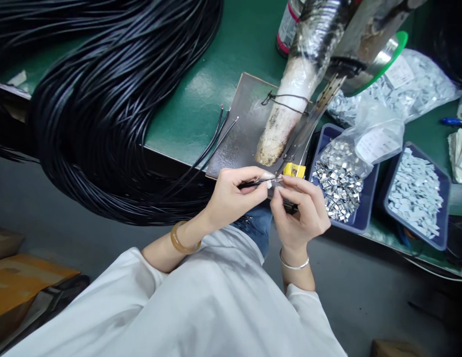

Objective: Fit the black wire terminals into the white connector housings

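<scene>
My left hand [231, 198] is closed in a pinch around the end of a black cable [253, 184]. The fingers of my right hand [304, 212] are pinched together at a small shiny metal piece [276, 181] at the cable's tip; its exact kind is too small to make out. Just above my fingertips, a thin dark metal tip reaches down from a soldering fixture [308, 116] with a wrapped, white-ended handle [279, 119] beside it. A yellow block [294, 170] sits right behind my right fingers.
A large bundle of black cables [104, 114] hangs over the table's left edge. To the right stand a blue tray [368, 208] of small metal shells and another tray [444, 213] of pale pieces. Behind are plastic bags [420, 84] and a green-rimmed spool [398, 49].
</scene>
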### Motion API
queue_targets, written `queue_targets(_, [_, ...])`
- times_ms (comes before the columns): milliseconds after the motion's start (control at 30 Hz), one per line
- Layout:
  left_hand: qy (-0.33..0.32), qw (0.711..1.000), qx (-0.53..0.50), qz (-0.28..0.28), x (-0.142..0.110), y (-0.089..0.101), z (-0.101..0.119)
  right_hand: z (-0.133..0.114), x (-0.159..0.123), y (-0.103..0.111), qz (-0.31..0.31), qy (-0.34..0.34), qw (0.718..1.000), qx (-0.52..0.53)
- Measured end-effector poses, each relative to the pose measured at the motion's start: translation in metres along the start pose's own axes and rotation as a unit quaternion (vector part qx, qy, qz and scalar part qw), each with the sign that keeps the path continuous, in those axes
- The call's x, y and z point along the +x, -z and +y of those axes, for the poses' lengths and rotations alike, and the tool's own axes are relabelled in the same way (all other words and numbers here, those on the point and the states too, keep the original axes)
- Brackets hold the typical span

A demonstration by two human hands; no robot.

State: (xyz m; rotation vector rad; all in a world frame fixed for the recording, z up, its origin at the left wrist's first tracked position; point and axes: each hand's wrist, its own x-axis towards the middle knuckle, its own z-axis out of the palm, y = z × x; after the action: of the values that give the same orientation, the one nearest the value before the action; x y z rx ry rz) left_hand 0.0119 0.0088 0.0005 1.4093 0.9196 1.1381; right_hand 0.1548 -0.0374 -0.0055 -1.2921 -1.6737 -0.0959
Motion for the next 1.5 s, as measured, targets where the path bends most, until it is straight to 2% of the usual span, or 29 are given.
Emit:
queue_targets(167, [0.054, 0.997, -0.053, -0.015, 0.0, 0.001, -0.003, 0.002, -0.005, 0.001, -0.002, 0.005, 1.0, 0.013])
queue_targets(400, [0.081, 0.992, -0.093, -0.027, 0.005, 0.003, 0.001, -0.001, 0.005, 0.007, -0.043, -0.049, 0.997, 0.037])
queue_targets(733, [0.056, 0.998, -0.026, 0.018, 0.005, 0.003, 0.004, -0.001, 0.01, 0.004, -0.026, -0.02, 0.999, 0.022])
queue_targets(967, [0.067, 0.998, -0.019, 0.002, 0.003, 0.004, 0.0, 0.002, 0.003, 0.005, -0.027, -0.008, 0.999, 0.024])
queue_targets(1133, [0.068, 0.996, -0.01, -0.052, -0.001, 0.004, 0.002, 0.003, 0.006, 0.009, -0.056, -0.051, 0.997, 0.034])
queue_targets(1200, [0.065, 0.996, -0.005, -0.057, -0.004, 0.004, 0.002, 0.002, 0.005, 0.01, -0.061, -0.049, 0.997, 0.028])
queue_targets(1367, [0.051, 0.997, -0.008, -0.061, -0.008, 0.005, 0.004, -0.003, 0.0, 0.008, -0.009, 0.005, 1.0, 0.01])
queue_targets(1433, [0.037, 0.997, -0.019, -0.06, -0.01, 0.006, 0.006, -0.003, 0.0, 0.008, -0.007, -0.047, 0.997, 0.054])
queue_targets(1500, [0.024, 0.998, -0.022, -0.054, -0.011, 0.007, 0.009, -0.003, 0.002, 0.01, -0.056, -0.131, 0.983, 0.118])
